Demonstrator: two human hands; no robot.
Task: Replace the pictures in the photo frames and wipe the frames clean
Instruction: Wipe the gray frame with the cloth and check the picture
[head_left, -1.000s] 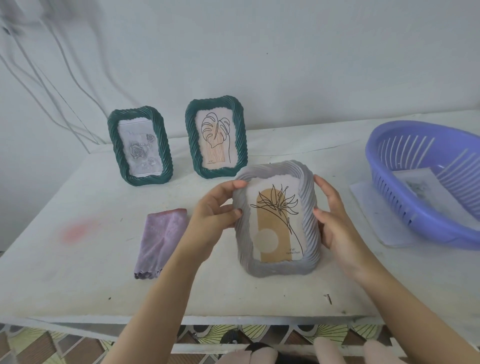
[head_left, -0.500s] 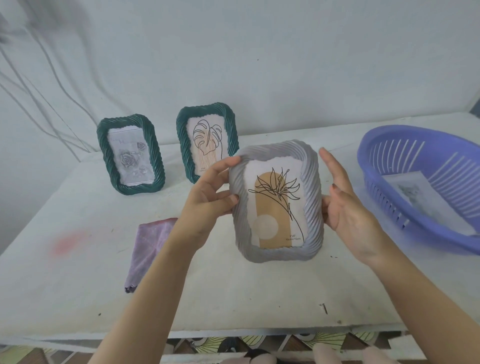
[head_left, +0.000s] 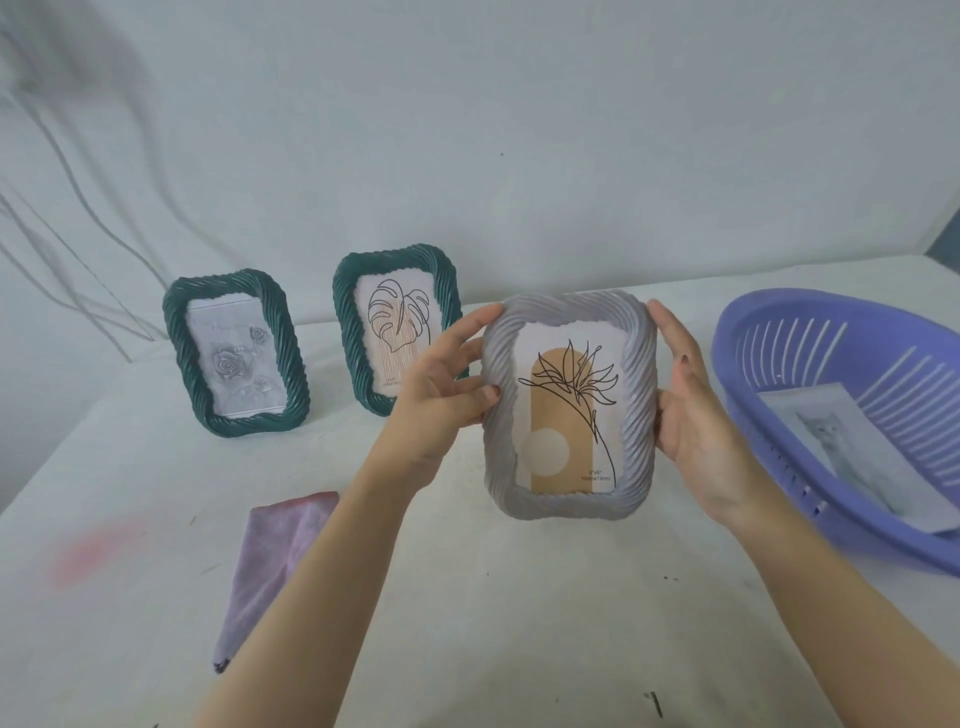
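Three photo frames are present: one grey, two dark green. The grey frame (head_left: 570, 408) is held upright above the white table (head_left: 519, 623), front toward the camera, showing a line-drawn flower on a tan arch. The left hand (head_left: 441, 395) grips its left edge, fingers spread along the rim and thumb on the front. The right hand (head_left: 696, 410) clasps the right edge, palm against the side, fingers reaching behind. Both green frames stand upright at the back of the table: the left green frame (head_left: 236, 358) holds a grey rose picture; the right green frame (head_left: 395, 327), partly behind the left hand, holds a leaf drawing. One purple cloth (head_left: 275, 566) lies folded on the table, near left. One purple basket (head_left: 852, 426) sits at the right, containing one loose picture (head_left: 852, 457).
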